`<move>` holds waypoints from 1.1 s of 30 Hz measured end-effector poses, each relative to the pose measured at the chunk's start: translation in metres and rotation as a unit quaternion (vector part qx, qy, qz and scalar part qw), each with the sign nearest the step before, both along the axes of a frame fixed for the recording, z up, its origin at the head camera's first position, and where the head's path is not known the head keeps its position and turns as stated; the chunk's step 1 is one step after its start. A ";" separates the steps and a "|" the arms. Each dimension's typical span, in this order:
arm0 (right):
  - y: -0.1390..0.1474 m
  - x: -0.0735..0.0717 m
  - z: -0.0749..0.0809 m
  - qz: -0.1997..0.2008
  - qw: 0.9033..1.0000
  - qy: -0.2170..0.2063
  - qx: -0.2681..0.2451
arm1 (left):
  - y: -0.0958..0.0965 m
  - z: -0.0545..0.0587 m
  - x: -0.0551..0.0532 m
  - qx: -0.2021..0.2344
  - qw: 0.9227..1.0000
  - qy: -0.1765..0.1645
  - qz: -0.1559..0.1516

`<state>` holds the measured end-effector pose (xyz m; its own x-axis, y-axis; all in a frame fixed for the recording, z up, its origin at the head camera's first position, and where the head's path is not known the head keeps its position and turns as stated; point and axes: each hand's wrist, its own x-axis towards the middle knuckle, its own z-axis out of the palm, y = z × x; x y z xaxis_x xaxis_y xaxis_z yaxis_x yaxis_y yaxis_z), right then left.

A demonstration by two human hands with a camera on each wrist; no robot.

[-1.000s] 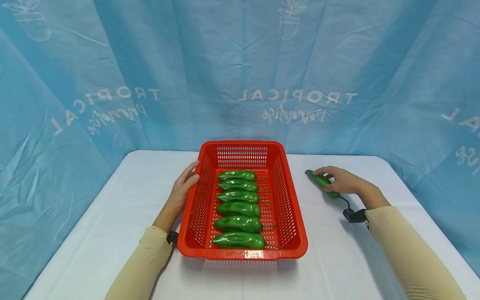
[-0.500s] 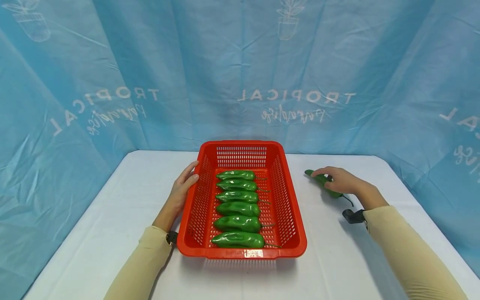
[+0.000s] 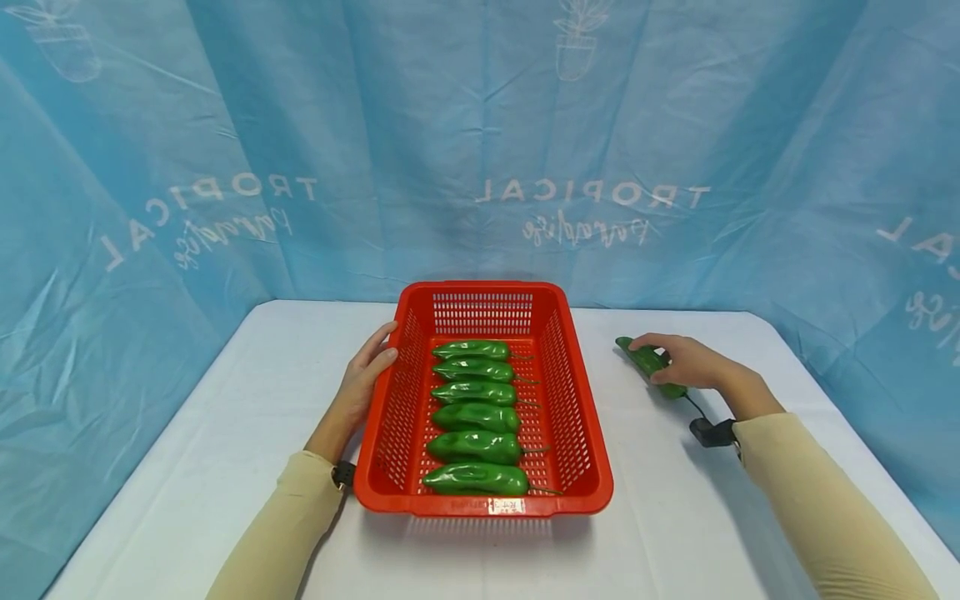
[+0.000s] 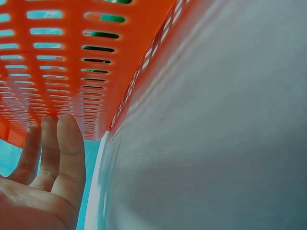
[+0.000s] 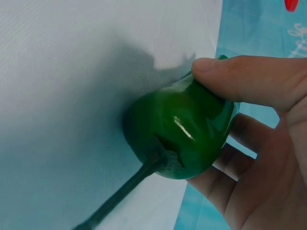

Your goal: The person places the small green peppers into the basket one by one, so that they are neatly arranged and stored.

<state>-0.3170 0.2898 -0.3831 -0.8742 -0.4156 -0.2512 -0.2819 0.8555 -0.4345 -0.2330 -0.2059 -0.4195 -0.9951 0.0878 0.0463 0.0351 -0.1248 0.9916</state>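
My right hand (image 3: 686, 362) grips a long green chili pepper (image 3: 645, 358) at the right of the table, with thumb and fingers on opposite sides of it. The right wrist view shows the pepper's (image 5: 177, 129) glossy stem end and dark stem close up, near the white cloth. My left hand (image 3: 363, 383) rests against the left side of a red perforated basket (image 3: 592, 433). In the left wrist view, its nearly straight fingers (image 4: 71, 148) touch the slotted wall. Several green peppers (image 3: 476, 418) lie in a column inside the basket, stems to the right.
A white cloth (image 3: 202, 467) covers the table. Blue printed curtains (image 3: 420, 150) hang behind it and along both sides. Each wrist wears a dark strap, and a small black device (image 3: 711, 432) sits at the right one.
My right hand and its pepper shift very slightly, the pepper turning a little and ending marginally to the right. The left hand, basket and the peppers in it stay in place.
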 end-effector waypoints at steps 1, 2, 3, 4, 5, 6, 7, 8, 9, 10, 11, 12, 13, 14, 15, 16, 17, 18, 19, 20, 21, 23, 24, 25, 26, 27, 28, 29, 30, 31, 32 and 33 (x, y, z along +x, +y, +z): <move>0.000 0.001 0.000 0.000 1.000 -0.001 0.001 | 0.000 0.000 0.000 0.000 1.000 0.000 0.000; 0.001 0.001 0.000 -0.001 1.000 -0.001 0.001 | 0.000 0.000 0.000 -0.001 1.000 0.000 -0.001; 0.001 0.001 0.000 -0.001 1.000 -0.001 0.003 | 0.001 0.000 0.000 -0.001 1.000 0.000 -0.001; 0.001 0.002 0.000 -0.002 1.000 -0.001 0.003 | 0.001 0.000 0.000 -0.002 1.000 0.000 -0.001; 0.002 0.002 -0.001 -0.002 1.000 0.000 0.004 | 0.001 0.000 0.000 -0.001 1.000 0.000 0.000; 0.002 0.002 -0.001 -0.002 1.000 0.000 0.004 | 0.001 0.000 0.000 -0.002 1.000 0.000 0.001; 0.002 0.002 -0.001 -0.002 1.000 0.001 0.004 | 0.001 0.000 0.000 -0.003 1.000 0.001 0.001; 0.002 0.001 -0.001 -0.002 1.000 0.001 0.004 | 0.001 0.000 0.000 -0.002 1.000 0.001 -0.001; 0.003 0.001 -0.001 -0.002 1.000 0.001 0.004 | 0.001 0.000 0.000 -0.001 1.000 0.002 -0.001; 0.002 0.001 -0.001 -0.002 1.000 0.000 0.003 | 0.001 0.000 0.000 0.000 1.000 0.002 -0.001; 0.003 0.001 0.000 -0.001 1.000 0.000 0.003 | 0.001 0.000 0.000 0.001 1.000 0.004 0.000; 0.003 0.001 0.001 0.002 1.000 0.002 0.002 | 0.001 0.000 0.000 0.002 1.000 0.004 0.000; 0.003 0.001 0.003 0.005 1.000 0.004 0.001 | 0.000 0.001 0.000 0.004 1.000 0.004 -0.001; 0.003 0.001 0.004 0.010 1.000 0.008 -0.002 | 0.000 0.001 0.000 0.005 1.000 0.004 -0.002; 0.003 0.001 0.006 0.013 1.000 0.013 -0.004 | 0.000 0.001 0.000 0.006 1.000 0.004 -0.001; 0.003 0.001 0.009 0.018 1.000 0.018 -0.007 | 0.000 0.002 0.000 0.007 1.000 0.004 -0.001; 0.003 0.001 0.011 0.020 0.999 0.024 -0.010 | 0.000 0.002 0.000 0.008 1.000 0.005 -0.002; 0.003 0.001 0.013 0.023 0.999 0.029 -0.013 | 0.000 0.002 0.001 0.009 1.000 0.004 -0.002; 0.003 0.000 0.015 0.023 0.999 0.032 -0.016 | -0.001 0.002 0.001 0.010 1.000 0.005 -0.003; 0.003 0.000 0.017 0.024 0.999 0.033 -0.019 | -0.001 0.002 0.001 0.009 1.000 0.005 -0.003; 0.003 0.000 0.019 0.024 0.999 0.034 -0.021 | -0.001 0.002 0.001 0.010 1.000 0.006 -0.003; 0.003 0.000 0.021 0.024 0.999 0.031 -0.026 | -0.001 0.002 0.001 0.010 1.000 0.006 -0.002; 0.003 0.000 0.022 0.026 0.999 0.030 -0.026 | -0.001 0.002 0.001 0.009 1.000 0.006 -0.002; 0.003 0.001 0.022 0.027 0.999 0.028 -0.028 | -0.001 0.002 0.000 0.010 1.000 0.006 -0.003; 0.003 0.001 0.023 0.029 0.999 0.027 -0.030 | -0.001 0.002 0.000 0.009 1.000 0.006 -0.004; 0.003 0.001 0.024 0.030 0.999 0.026 -0.032 | -0.001 0.001 0.000 0.010 1.000 0.005 -0.005; 0.003 0.002 0.025 0.030 0.999 0.025 -0.032 | -0.001 0.001 -0.001 0.010 1.000 0.004 -0.006; 0.003 0.002 0.027 0.031 0.999 0.025 -0.032 | -0.001 0.001 -0.001 0.009 1.000 0.003 -0.007; 0.003 0.003 0.029 0.032 0.999 0.025 -0.032 | -0.002 0.001 -0.001 0.008 1.000 0.002 -0.008; 0.002 0.003 0.032 0.033 0.999 0.024 -0.034 | -0.002 0.001 -0.001 0.006 1.000 0.000 -0.007; 0.002 0.003 0.035 0.035 0.998 0.024 -0.037 | -0.002 0.001 -0.002 0.004 1.000 -0.001 -0.006; 0.001 0.002 0.038 0.037 0.998 0.025 -0.038 | -0.002 0.001 -0.002 0.003 1.000 -0.002 -0.005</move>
<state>-0.3147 0.2905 -0.3446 -0.8506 -0.4964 -0.1734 -0.3667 0.7964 -0.4810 -0.2347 -0.2081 -0.4184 -0.9942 0.0981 0.0433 0.0304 -0.1301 0.9910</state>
